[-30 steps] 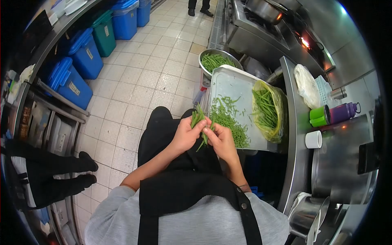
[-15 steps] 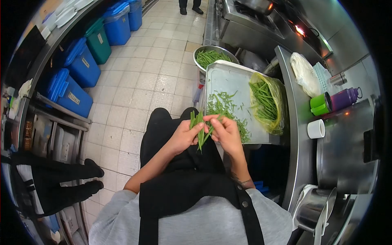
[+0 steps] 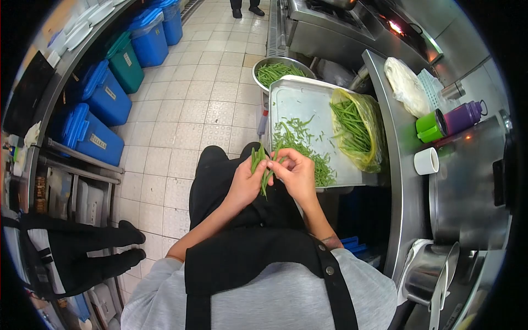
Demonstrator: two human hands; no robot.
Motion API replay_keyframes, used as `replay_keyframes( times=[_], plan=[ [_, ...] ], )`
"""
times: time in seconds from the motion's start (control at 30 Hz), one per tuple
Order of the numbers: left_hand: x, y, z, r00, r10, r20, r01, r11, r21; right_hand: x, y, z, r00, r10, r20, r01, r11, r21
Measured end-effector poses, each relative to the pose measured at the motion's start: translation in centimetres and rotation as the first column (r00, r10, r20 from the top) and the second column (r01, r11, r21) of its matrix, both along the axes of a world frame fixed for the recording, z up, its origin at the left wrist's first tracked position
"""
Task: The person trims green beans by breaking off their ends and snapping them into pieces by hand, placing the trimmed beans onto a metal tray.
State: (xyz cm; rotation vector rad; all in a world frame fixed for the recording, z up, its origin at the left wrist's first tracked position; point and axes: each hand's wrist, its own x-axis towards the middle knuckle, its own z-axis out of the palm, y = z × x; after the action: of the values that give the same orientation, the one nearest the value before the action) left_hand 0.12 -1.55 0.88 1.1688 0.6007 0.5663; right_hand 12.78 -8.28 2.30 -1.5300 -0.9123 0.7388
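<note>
A small bunch of green beans (image 3: 258,159) is gripped in my left hand (image 3: 246,180), standing roughly upright above my lap. My right hand (image 3: 295,174) is closed in a pinch at the bunch's right side, its fingertips touching a bean. Just beyond my hands lies a white tray (image 3: 291,99), scattered with bean trimmings (image 3: 297,137). On the tray's right part rests a yellow plastic bag (image 3: 369,151) full of whole green beans (image 3: 350,124). Behind the tray a metal bowl (image 3: 257,69) holds more beans.
Blue bins (image 3: 93,135) and a green bin (image 3: 125,63) line the left. To the right runs a steel counter (image 3: 388,110) with a white cup (image 3: 426,161), a purple bottle (image 3: 462,117) and a pot (image 3: 426,272). A stove flame (image 3: 395,26) burns at the back. People stand at left and far ahead.
My right hand has drawn slightly up and left, with its fingers more curled at the bunch. The left hand still holds the beans. The whole view has shifted a little.
</note>
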Motion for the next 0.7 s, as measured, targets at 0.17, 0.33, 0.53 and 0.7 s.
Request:
replay_keyframes(
  times=[0.17,0.33,0.53,0.7],
  plan=[
    [0.0,0.2,-0.6,0.997,-0.062,-0.049,0.067,0.991,0.116,0.1,-0.3,0.5,0.96,0.061,-0.273,-0.041,0.996,0.075],
    [-0.7,0.1,-1.1,0.973,-0.183,-0.138,0.202,0.97,0.136,2.1,-0.7,0.9,0.982,-0.014,-0.189,0.022,0.999,0.043],
    [-0.7,-0.3,0.1,0.973,-0.229,-0.036,0.225,0.971,-0.085,1.8,-0.7,1.2,0.999,-0.028,-0.02,0.029,0.999,0.015],
    [-0.8,-0.1,0.1,0.976,-0.208,-0.056,0.206,0.977,-0.049,1.9,-0.9,0.4,0.993,0.055,0.107,-0.056,0.998,0.007]
  ],
)
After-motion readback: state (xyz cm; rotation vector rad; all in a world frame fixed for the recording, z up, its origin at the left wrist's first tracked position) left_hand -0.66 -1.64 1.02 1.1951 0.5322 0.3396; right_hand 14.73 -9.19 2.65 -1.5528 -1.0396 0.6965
